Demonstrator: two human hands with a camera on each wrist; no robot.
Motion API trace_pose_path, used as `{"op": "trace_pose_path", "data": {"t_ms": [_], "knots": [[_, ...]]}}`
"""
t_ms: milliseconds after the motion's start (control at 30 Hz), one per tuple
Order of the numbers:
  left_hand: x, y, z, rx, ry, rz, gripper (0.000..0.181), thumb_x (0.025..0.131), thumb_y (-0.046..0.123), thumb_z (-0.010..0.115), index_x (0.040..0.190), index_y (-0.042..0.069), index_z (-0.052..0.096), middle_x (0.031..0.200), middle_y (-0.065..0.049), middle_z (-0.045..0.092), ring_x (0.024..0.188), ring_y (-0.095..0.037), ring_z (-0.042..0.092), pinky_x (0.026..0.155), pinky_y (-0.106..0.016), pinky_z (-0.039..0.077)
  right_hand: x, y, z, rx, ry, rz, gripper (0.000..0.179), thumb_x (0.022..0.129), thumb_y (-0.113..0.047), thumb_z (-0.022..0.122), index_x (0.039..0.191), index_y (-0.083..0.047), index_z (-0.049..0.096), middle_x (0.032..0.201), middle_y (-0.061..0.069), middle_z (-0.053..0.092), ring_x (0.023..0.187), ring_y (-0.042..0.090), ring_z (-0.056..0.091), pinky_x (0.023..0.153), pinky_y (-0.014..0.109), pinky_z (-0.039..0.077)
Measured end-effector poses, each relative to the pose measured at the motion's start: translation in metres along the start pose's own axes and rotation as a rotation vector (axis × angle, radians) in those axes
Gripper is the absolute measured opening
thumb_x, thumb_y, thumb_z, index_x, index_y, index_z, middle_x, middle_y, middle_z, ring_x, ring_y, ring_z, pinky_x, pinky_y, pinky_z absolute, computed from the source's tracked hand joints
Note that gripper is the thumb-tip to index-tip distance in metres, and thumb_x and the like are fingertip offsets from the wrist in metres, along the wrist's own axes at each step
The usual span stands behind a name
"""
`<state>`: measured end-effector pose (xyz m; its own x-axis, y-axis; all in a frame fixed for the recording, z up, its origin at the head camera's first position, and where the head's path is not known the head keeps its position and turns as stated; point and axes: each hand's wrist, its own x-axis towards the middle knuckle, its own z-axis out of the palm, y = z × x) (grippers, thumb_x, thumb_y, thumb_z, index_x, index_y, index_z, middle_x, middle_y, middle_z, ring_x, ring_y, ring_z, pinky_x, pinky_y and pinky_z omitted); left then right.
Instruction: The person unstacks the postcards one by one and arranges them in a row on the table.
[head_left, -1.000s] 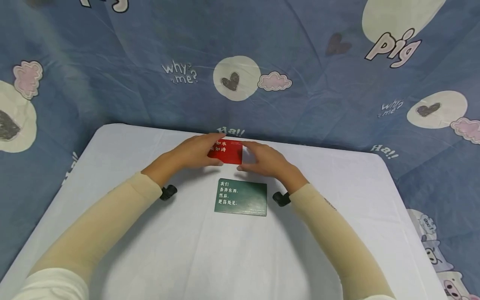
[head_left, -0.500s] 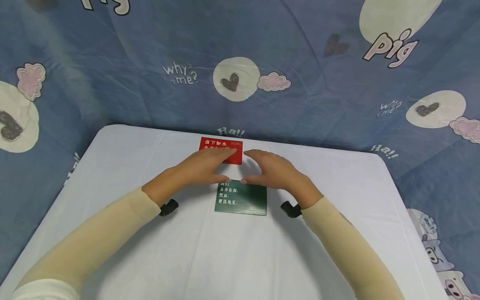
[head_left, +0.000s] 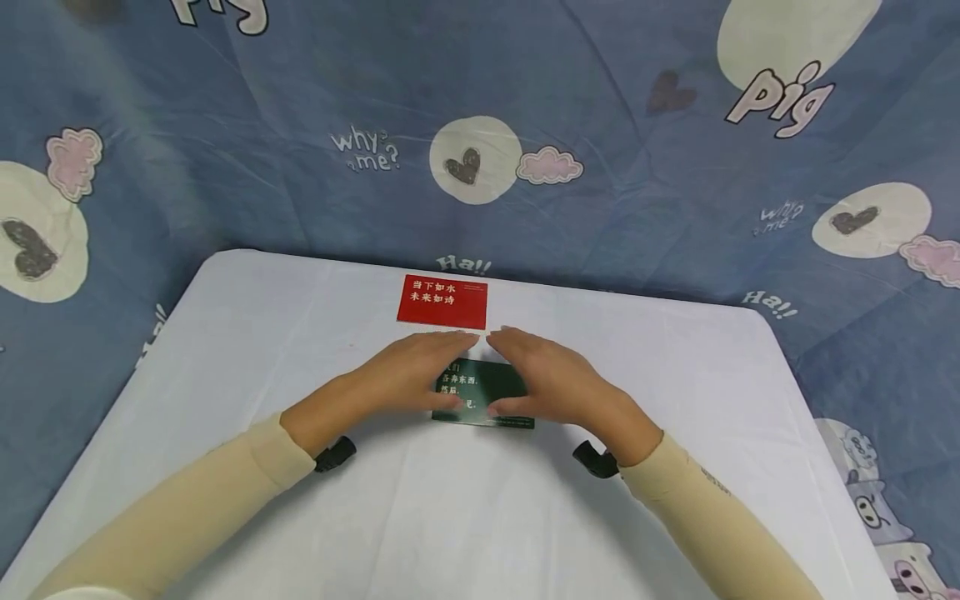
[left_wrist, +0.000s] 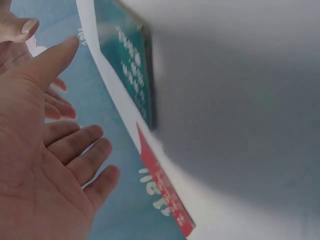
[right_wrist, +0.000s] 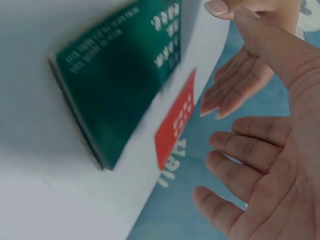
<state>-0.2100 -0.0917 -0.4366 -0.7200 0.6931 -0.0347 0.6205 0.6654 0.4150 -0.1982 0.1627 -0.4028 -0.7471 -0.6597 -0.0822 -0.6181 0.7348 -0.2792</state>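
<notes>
A green card stack with white writing (head_left: 487, 382) lies on the white table (head_left: 465, 517), its layered edge showing in the right wrist view. My left hand (head_left: 408, 371) hovers over its left side and my right hand (head_left: 558, 379) over its right side. Both hands hold nothing, with fingers extended and thumbs apart. The fingertips of the two hands almost meet above the stack's far edge. Beyond them a red card with white writing (head_left: 448, 310) lies flat near the table's back edge. The left wrist view shows the green stack (left_wrist: 122, 55) beside my spread fingers (left_wrist: 75, 145).
A blue cloth with printed hearts, clouds and words (head_left: 300, 200) hangs behind the table and at its sides. Black wrist-worn devices (head_left: 335, 454) sit under both wrists. White tabletop extends to either side of the cards.
Both hands have come away from the red card and moved back toward me, over the green stack. The red card, partly covered before, is now fully visible.
</notes>
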Motion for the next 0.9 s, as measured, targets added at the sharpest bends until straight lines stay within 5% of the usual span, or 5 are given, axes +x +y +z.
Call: {"op": "trace_pose_path", "data": {"t_ms": [433,900], "knots": [[-0.010,-0.002,0.027,0.048,-0.032,0.043,0.099,0.084,0.043,0.088,0.160,0.004,0.039,0.160,-0.011,0.046,0.148,-0.030,0.041,0.122,-0.049,0.034,-0.022,-0.002,0.035,-0.062,-0.018,-0.027,0.097,0.084,-0.054,0.085,0.157,-0.003,0.045,0.160,0.013,0.046,0.149,0.032,0.040,0.117,0.048,0.042],[-0.015,-0.007,0.032,0.053,0.001,0.030,0.096,0.084,0.043,0.088,0.159,0.006,0.041,0.159,-0.011,0.048,0.148,-0.030,0.042,0.121,-0.049,0.035,-0.026,0.014,0.051,-0.040,0.002,0.050,0.094,0.087,-0.048,0.085,0.158,-0.002,0.043,0.161,0.013,0.044,0.149,0.032,0.041,0.117,0.048,0.042]]}}
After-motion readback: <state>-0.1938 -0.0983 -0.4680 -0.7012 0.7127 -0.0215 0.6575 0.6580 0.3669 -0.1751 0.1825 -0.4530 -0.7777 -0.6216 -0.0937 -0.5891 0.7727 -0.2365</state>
